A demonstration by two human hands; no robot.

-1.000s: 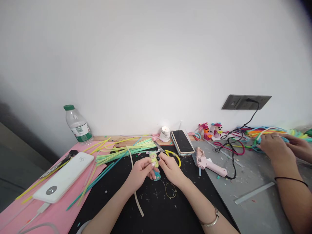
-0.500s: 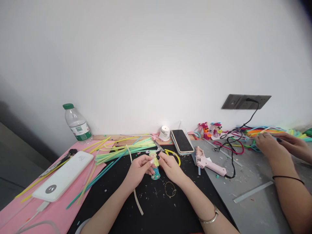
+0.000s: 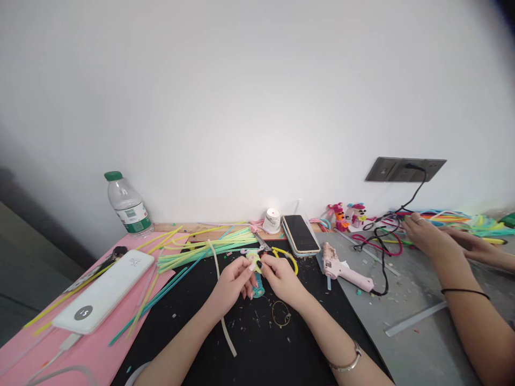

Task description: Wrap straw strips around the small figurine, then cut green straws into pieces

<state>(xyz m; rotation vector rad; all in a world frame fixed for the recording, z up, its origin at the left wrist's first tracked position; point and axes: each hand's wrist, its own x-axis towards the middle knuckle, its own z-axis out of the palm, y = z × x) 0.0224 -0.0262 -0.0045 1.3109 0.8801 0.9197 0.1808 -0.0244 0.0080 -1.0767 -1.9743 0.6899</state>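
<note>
Between my two hands, over the black mat (image 3: 257, 343), is a small pipe-cleaner figure (image 3: 258, 289) with a yellow-green upper part and a teal lower part. My left hand (image 3: 235, 279) pinches it from the left, fingers closed. From the right, my right hand (image 3: 281, 279) is closed on its upper part, thumb and fingertip together. The fingers hide much of the figure's middle. A yellow curled pipe cleaner (image 3: 293, 258) and scissors (image 3: 263, 242) lie just behind. Close by in front rests a thin ring-shaped band (image 3: 280, 313). A cream strip (image 3: 227, 332) lies left of my hands.
A pink glue gun (image 3: 348, 276) with a black cord lies right, near a phone (image 3: 301, 235) and a white cup (image 3: 272, 220). Left are green pipe cleaners (image 3: 201, 252), a power bank (image 3: 104, 289) and a bottle (image 3: 127, 206). Another person's hands (image 3: 426, 236) work at the right.
My hands have closed in slightly around the figure, covering more of its upper part. The other person's hands have shifted left and apart from each other at the far right.
</note>
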